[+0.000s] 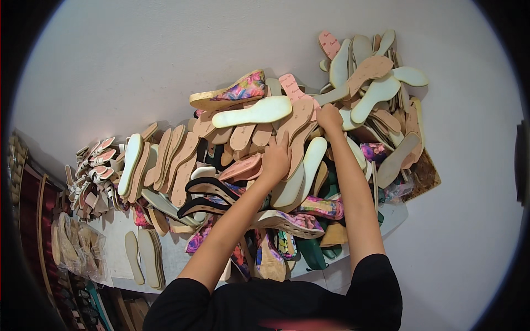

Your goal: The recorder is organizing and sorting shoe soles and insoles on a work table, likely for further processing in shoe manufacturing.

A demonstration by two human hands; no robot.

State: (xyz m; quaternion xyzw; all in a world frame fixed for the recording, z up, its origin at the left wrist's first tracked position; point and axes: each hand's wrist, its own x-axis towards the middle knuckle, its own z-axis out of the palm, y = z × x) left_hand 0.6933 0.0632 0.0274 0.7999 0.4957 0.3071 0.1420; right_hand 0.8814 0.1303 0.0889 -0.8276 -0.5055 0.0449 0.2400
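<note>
A large heap of shoe insoles and wedge soles covers the table in front of me. My left hand (276,158) rests on the pile with its fingers extended, touching the edge of a tan insole (300,117). To the right and farther back, my right hand (329,117) is closed at the far end of the tan insoles, its curled fingers on an insole partly hidden beneath them. A pink printed insole (291,85) sticks up just behind. Beyond my left hand lies a whitish insole (253,112). A pale insole (313,160) slants between my forearms.
A floral wedge sole (237,91) tops the heap near the wall. Black-edged soles (207,196) lie by my left forearm. Strappy sandal pieces (99,171) crowd the far left. Plastic-bagged soles (83,243) and stacked insoles (149,256) sit nearer; a brown board (425,171) stands right.
</note>
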